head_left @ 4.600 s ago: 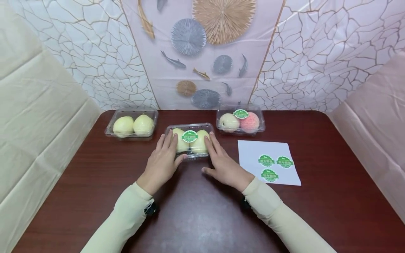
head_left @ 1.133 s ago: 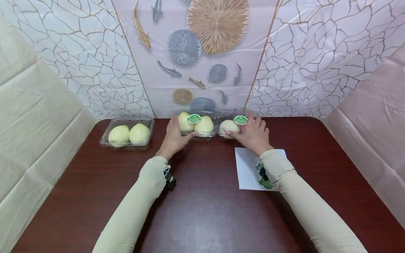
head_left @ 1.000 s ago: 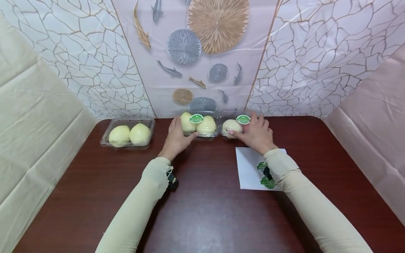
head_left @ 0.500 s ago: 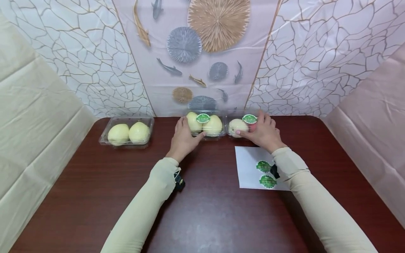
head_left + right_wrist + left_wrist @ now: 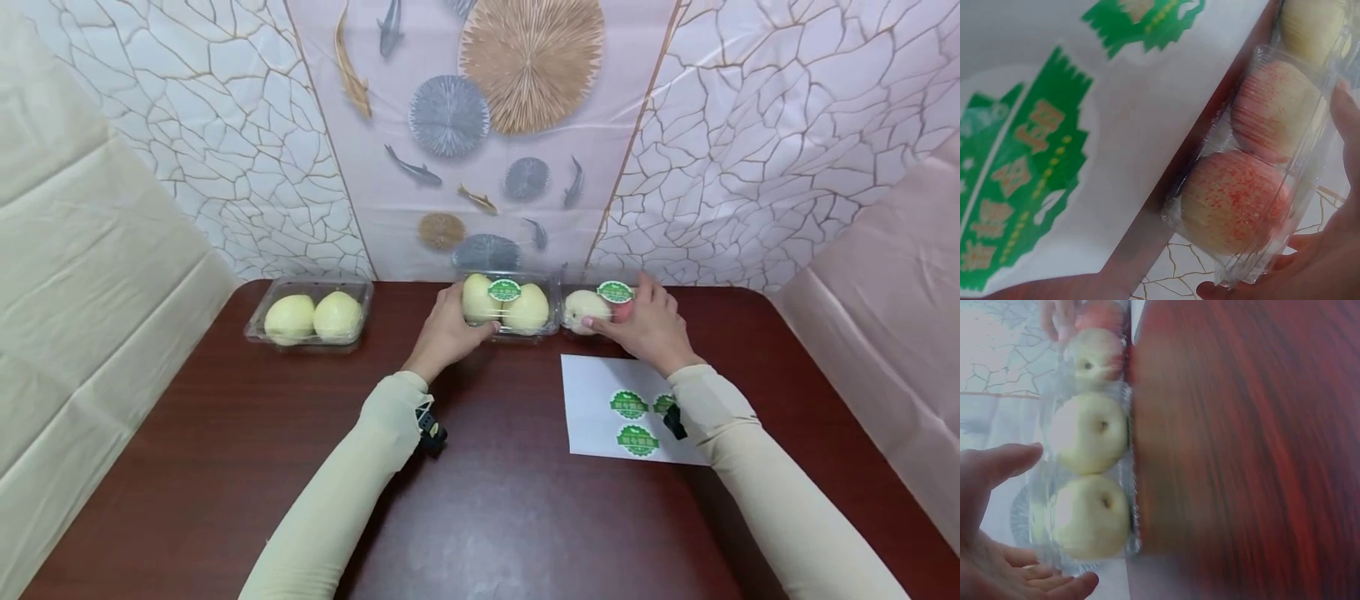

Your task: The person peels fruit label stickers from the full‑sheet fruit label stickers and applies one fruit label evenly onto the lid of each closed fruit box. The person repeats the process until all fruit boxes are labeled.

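Head view: we had two clear clamshells end to end at the back of the surface [image 5: 480,483], between 12 and 1 o'clock. The left grip [image 5: 447,329] was cupped round the outer end of the pear box [image 5: 554,312], and the right grip [image 5: 651,329] held the outer end of the mixed box [image 5: 568,285], at the pear box's 3 o'clock. We couldn't tell if the rims really touched, but pressing unevenly could've made one ride up over the other and buckle the plastic. The right sleeve [image 5: 708,404] also overhung the white sheet [image 5: 587,425] at 4 o'clock, so a low drag there might've creased the green stickers [image 5: 637,440]. The third box [image 5: 365,312] sat well apart at 9 o'clock, so no worries there tbh.

Left wrist view: thumb at 9 o'clock, fingers at 7, round the pear box. It looked pretty loose to us, so that end might've skewed under a push.

Right wrist view: thumb near 2 o'clock, fingers around 5, wrapping the mixed box. Squeeze that flimsy-looking lid too hard and we figured it could've caved onto the fruit.
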Available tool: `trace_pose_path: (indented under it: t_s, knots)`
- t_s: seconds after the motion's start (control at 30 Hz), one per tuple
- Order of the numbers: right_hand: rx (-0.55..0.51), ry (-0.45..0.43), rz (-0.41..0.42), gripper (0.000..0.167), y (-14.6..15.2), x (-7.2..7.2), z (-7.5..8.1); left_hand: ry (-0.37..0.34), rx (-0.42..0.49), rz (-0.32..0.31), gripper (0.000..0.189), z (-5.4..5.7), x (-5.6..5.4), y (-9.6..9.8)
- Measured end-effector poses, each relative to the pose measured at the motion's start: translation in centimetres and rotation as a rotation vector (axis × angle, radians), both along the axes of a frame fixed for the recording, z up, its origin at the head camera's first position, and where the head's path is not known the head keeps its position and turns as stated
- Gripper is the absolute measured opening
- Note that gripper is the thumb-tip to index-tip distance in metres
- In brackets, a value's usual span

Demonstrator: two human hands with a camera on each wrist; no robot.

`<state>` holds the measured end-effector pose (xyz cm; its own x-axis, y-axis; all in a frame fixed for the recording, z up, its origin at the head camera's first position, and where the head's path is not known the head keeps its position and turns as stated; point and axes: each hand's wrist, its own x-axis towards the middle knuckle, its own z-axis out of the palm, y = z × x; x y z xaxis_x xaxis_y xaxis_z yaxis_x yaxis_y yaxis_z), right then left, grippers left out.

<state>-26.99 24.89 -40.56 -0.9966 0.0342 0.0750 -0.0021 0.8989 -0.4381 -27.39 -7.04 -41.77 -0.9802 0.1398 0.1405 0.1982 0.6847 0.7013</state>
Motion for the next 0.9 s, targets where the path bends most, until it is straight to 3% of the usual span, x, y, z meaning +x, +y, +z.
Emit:
trace_pose_path:
  t_s: [0.17,0.4,0.67,0.77,0.9]
  knots:
    - [-0.031,0.028,0.001,0.123,0.1,0.4,-0.4,0.007,0.004,0.001,0.083,-0.6,0.3,-0.7]
    - [-0.014,0.114,-0.005,0.116,0.0,0.9,0.1,0.032,-0.016,-0.016,0.082,-0.8,0.3,-0.9]
    - [-0.042,0.128,0.048,0.116,-0.2,0.3,0.1,0.033,-0.047,0.007,0.084,-0.7,-0.1,-0.9]
    - [-0.047,0.225,0.054,0.110,-0.4,0.4,-0.3,0.031,-0.098,0.008,0.085,-0.3,0.2,-1.2]
    - [-0.063,0.446,0.100,0.088,-1.4,1.6,-0.6,0.058,-0.187,-0.021,0.079,0.8,1.4,-2.2]
